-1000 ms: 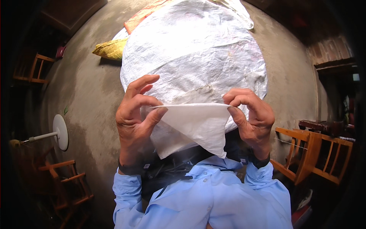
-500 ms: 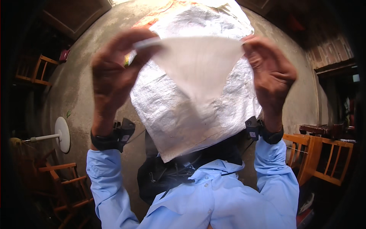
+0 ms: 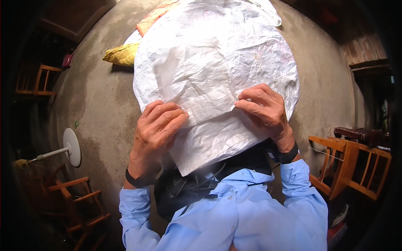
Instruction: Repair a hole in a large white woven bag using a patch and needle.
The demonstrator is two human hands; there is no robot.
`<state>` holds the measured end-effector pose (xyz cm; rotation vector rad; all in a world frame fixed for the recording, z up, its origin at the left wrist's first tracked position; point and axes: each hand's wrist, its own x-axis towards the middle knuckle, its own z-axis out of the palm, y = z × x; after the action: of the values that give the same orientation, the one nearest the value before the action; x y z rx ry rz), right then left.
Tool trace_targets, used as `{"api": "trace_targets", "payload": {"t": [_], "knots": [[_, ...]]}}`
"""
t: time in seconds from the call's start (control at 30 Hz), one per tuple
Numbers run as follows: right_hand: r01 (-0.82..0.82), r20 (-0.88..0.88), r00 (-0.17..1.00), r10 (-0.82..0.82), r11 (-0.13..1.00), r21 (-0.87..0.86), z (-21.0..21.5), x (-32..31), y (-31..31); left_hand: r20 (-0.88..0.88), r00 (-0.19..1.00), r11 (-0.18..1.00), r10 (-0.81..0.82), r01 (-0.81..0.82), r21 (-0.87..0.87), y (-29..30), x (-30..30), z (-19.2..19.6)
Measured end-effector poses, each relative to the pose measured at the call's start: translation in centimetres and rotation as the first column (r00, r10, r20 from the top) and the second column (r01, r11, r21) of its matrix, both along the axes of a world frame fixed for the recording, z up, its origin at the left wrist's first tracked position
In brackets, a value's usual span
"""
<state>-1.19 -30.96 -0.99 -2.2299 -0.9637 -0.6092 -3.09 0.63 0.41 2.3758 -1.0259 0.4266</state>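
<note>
- Presently my left hand [image 3: 157, 125] lies flat on the white woven sack [image 3: 217, 83], fingers together and pressing its folded lower flap against the layer beneath; no pinch is visible, so this is pressure, not a closed hold.
- My right hand [image 3: 264, 111] has its fingers curled over a fold edge near the sack's middle; whether the thumb clamps from below I cannot tell.
- Sack position: spread in front of me over the concrete floor [image 3: 96, 104], its lower corner pointing toward my chest, both hands on its near half.
- Risk: the crumpled, stiff weave may spring back if either hand eases, undoing the fold.
- Risk: uneven pressure between the hands could skew the crease.
- Risk: the slick material could slide out from under the flat left palm.
- Hidden: both thumbs, and whatever lies under the sack.
- Unclear: a yellow bundle [image 3: 121, 54] and an orange item [image 3: 155, 16] sit partly covered behind the sack; their kind is not determinable.
- Periphery: wooden chairs [image 3: 347, 165] and a white disc-shaped stand [image 3: 71, 146] are bent by the lens and dim.
</note>
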Motion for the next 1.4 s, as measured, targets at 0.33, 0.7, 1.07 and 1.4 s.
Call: {"api": "trace_targets", "payload": {"t": [0.33,0.7,1.07,1.4], "knots": [[0.058,-0.076,0.995,-0.062,0.996,-0.060,0.0,-1.1,0.2,-0.136,0.985,0.992,0.107,-0.098,0.076,-1.0,0.5,2.3],[0.296,-0.171,0.945,-0.279,0.951,0.086,1.2,-1.8,2.9,-0.009,0.997,0.928,0.075,-0.067,0.365,-3.9,1.7,4.0],[0.425,-0.561,0.743,-0.364,0.905,-0.025,0.8,-2.7,3.8,-0.058,0.987,0.886,0.148,-0.107,0.451,-4.3,2.6,5.7],[0.387,-0.527,0.804,-0.275,0.915,0.113,0.2,-2.4,3.8,-0.020,0.997,0.885,0.078,-0.060,0.463,-4.9,2.9,6.3]]}}
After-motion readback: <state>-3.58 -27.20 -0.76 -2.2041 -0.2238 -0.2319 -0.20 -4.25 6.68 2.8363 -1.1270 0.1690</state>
